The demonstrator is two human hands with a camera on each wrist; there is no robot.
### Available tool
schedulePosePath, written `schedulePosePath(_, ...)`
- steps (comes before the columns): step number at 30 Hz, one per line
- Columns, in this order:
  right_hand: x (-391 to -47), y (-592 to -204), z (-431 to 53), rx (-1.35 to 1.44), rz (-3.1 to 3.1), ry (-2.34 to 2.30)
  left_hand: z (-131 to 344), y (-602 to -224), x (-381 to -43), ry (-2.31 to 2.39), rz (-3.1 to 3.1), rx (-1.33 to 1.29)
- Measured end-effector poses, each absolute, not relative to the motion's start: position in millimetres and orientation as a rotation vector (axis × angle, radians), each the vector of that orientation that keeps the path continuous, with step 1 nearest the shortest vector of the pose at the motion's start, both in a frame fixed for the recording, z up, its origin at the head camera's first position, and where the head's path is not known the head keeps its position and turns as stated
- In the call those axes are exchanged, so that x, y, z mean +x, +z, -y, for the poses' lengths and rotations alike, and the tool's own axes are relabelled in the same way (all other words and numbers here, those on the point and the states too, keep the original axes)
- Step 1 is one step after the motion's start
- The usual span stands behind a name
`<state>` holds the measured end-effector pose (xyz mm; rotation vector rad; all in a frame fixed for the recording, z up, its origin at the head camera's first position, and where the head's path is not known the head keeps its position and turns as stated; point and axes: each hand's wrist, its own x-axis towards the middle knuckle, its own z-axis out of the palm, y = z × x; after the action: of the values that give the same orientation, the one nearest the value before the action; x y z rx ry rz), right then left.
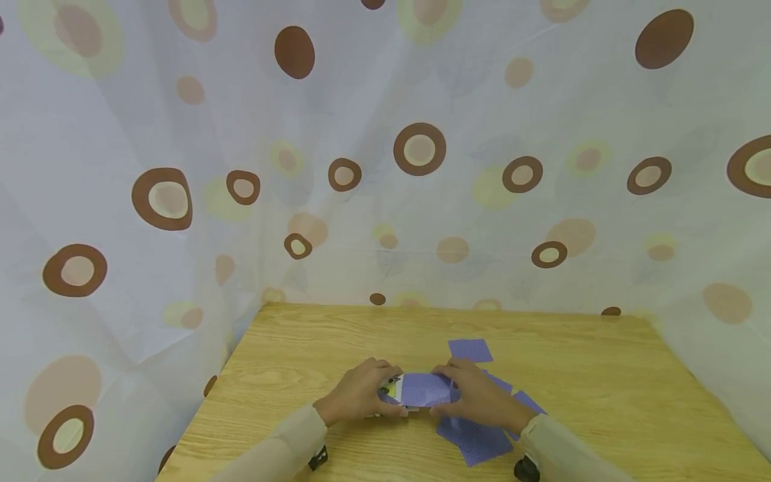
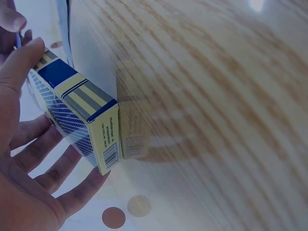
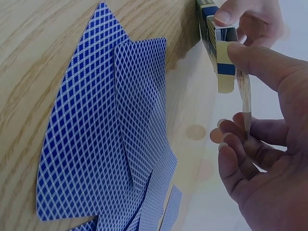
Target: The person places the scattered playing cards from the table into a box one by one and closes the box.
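My left hand (image 1: 361,391) grips a cream-and-blue playing card box (image 2: 79,98) by its edges, thumb on the striped narrow side and fingers beneath. At the box's opened end, a flap (image 3: 225,68) sticks out. A blue-patterned playing card (image 1: 424,389) spans the gap between both hands, by the box mouth. My right hand (image 1: 478,395) holds that card's far end with curled fingers, while its thumb touches the flap in the right wrist view. Whether more than one card is held there, I cannot tell.
Several loose blue-backed cards (image 3: 82,130) lie overlapping on the wooden table (image 1: 301,341), under and beside the right hand. One single card (image 1: 471,349) lies farther back. A dotted white curtain (image 1: 373,201) hangs behind and along the sides.
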<state>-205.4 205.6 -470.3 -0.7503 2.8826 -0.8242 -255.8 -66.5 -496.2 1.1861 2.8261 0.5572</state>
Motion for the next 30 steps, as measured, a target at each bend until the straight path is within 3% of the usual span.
schedulePosePath(30,-205,-471,-200,-0.74,-2.84,-0.831,67,-494,-253,0.555,-2.836,1.256)
